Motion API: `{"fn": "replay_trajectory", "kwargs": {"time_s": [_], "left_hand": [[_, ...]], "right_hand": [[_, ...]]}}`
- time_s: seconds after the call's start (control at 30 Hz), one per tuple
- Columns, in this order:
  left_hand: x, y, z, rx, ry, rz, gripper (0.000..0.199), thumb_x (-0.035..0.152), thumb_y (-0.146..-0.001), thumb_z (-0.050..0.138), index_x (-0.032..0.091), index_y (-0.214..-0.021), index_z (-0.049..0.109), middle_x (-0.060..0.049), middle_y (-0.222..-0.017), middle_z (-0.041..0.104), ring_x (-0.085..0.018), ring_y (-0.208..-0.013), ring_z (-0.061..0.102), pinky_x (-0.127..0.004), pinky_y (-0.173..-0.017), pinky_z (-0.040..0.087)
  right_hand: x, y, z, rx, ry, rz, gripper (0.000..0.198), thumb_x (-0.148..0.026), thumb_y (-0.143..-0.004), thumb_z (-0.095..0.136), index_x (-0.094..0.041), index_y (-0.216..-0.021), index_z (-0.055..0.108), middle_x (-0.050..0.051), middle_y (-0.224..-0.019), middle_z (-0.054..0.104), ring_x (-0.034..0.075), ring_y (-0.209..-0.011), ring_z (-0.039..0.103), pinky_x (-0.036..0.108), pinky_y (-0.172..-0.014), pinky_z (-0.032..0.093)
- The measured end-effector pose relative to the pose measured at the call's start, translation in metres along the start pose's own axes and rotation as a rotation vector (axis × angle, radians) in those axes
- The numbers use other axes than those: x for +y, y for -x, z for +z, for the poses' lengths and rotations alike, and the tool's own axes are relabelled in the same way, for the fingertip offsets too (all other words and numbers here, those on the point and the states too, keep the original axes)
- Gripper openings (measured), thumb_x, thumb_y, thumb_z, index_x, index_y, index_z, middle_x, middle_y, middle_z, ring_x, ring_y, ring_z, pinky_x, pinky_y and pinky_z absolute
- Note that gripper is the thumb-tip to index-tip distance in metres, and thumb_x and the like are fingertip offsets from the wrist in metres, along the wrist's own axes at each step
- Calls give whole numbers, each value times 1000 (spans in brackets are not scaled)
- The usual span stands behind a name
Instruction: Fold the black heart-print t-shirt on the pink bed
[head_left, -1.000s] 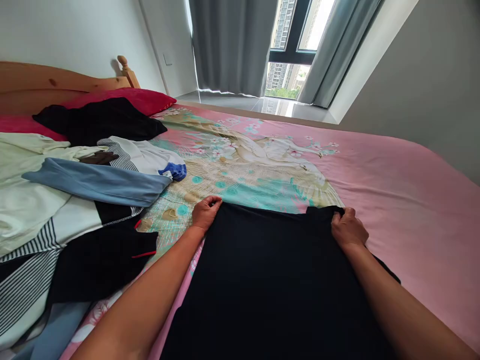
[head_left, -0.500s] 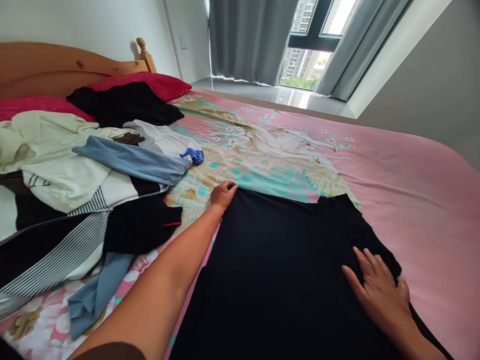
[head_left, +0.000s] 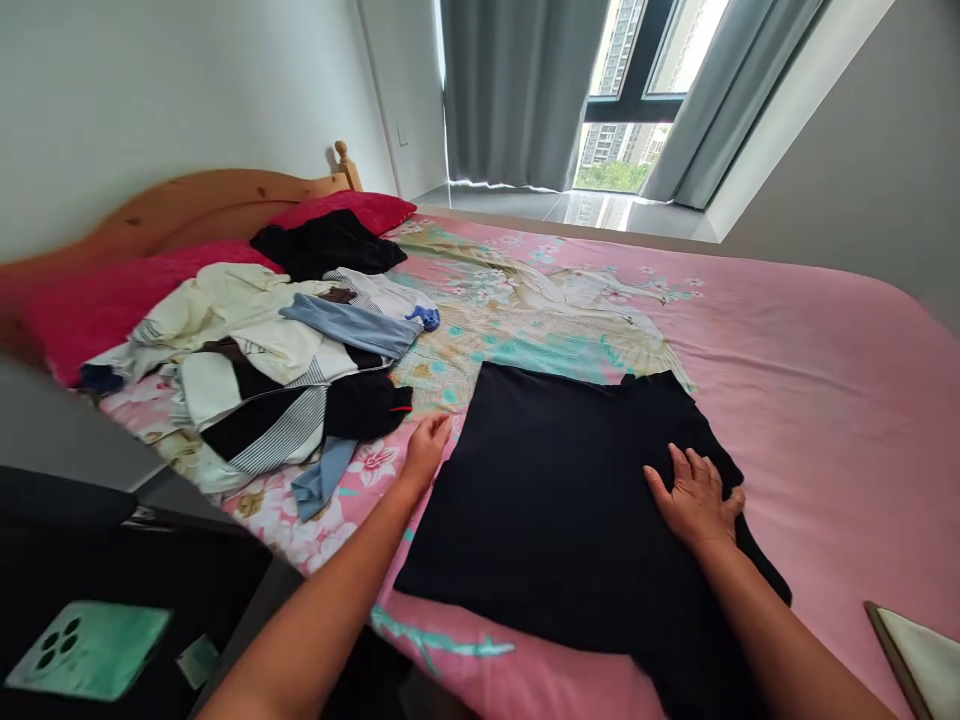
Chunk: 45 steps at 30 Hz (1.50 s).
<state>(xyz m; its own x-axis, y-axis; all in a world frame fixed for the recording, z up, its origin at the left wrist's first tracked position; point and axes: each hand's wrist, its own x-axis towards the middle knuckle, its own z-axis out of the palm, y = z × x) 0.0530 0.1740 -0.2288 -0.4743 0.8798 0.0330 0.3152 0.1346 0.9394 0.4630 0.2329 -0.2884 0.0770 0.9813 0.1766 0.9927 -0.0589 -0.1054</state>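
Note:
A black garment (head_left: 555,490) lies spread flat on the pink floral bed sheet (head_left: 825,400). My left hand (head_left: 427,450) rests at the garment's left edge, fingers touching the hem; whether it pinches the cloth is not visible. My right hand (head_left: 694,498) lies flat with fingers spread on the garment's right side, pressing it down.
A pile of clothes (head_left: 277,360), white, striped, blue and black, lies to the left near red pillows (head_left: 97,300) and the wooden headboard (head_left: 202,200). A green phone (head_left: 86,648) sits on a dark surface at lower left. Grey curtains (head_left: 517,90) and a window are beyond the bed.
My left hand slid down the garment's left edge toward me. The right hand stays flat on the cloth, having let go of the top corner earlier. The view pulled back.

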Motion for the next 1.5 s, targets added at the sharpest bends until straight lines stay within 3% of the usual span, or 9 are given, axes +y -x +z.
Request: {"fn": "replay_trajectory", "kwargs": {"time_s": [0.13,0.23,0.4,0.53,0.63,1.0,1.23,1.37,1.5], "left_hand": [[-12,119,-60,96,-139,36,29,43,-81,53,18,-93,63,-7,-92,65,-20,-88,61,-33,-81,49],[-17,166,-80,24,-292,131,21,40,-82,53,22,-87,63,-4,-91,63,-19,-86,61,-32,-76,50],[-20,175,-86,-166,-399,348,24,31,-78,57,22,-101,61,-5,-108,59,-21,-104,56,-38,-96,45],[-27,168,-89,-329,-477,528,42,15,-72,51,26,-112,58,-3,-128,49,-22,-122,44,-41,-106,36],[-33,165,-90,-318,-531,593,35,18,-75,52,25,-108,61,-4,-130,48,-24,-121,46,-42,-104,39],[-36,138,-103,-241,-597,734,27,37,-82,54,21,-100,66,-9,-111,59,-25,-107,55,-43,-94,46],[-36,151,-93,-228,-669,893,29,13,-81,47,22,-103,64,-9,-117,55,-25,-112,51,-43,-96,44],[-38,149,-93,-270,-681,845,29,12,-79,48,21,-103,62,-7,-110,59,-23,-107,54,-40,-95,46],[-37,145,-94,-279,-695,824,29,11,-77,49,20,-101,62,-7,-107,59,-23,-105,55,-39,-94,46]], "right_hand": [[-7,-1,-11,65,-78,3,60,-57,-87,30,-19,-133,37,13,-141,36,27,-132,25,62,-104,13],[-17,17,-42,267,-216,-13,52,-49,-87,38,-13,-124,45,16,-129,47,28,-123,35,57,-105,19],[-13,131,-94,577,-615,-147,28,-41,-85,50,-16,-95,52,9,-92,56,22,-93,52,40,-89,41],[7,243,-95,428,-612,-297,30,-37,-79,63,-18,-99,51,7,-95,54,22,-93,52,39,-84,44],[20,278,-84,288,-475,-276,41,-41,-79,63,-19,-110,50,9,-103,56,25,-100,51,43,-87,43],[85,243,-131,409,-363,-106,21,-27,-89,42,-19,-102,56,6,-88,61,20,-80,54,37,-76,44],[19,283,-124,242,-448,-386,31,-14,-83,47,-21,-112,50,7,-106,56,20,-104,50,36,-91,43],[-2,274,-95,191,-320,-298,50,-5,-73,44,-19,-122,46,9,-115,55,24,-107,49,41,-88,43],[12,246,-96,116,-333,-277,39,-5,-74,39,-20,-106,55,6,-101,61,22,-94,55,39,-80,44]]}}
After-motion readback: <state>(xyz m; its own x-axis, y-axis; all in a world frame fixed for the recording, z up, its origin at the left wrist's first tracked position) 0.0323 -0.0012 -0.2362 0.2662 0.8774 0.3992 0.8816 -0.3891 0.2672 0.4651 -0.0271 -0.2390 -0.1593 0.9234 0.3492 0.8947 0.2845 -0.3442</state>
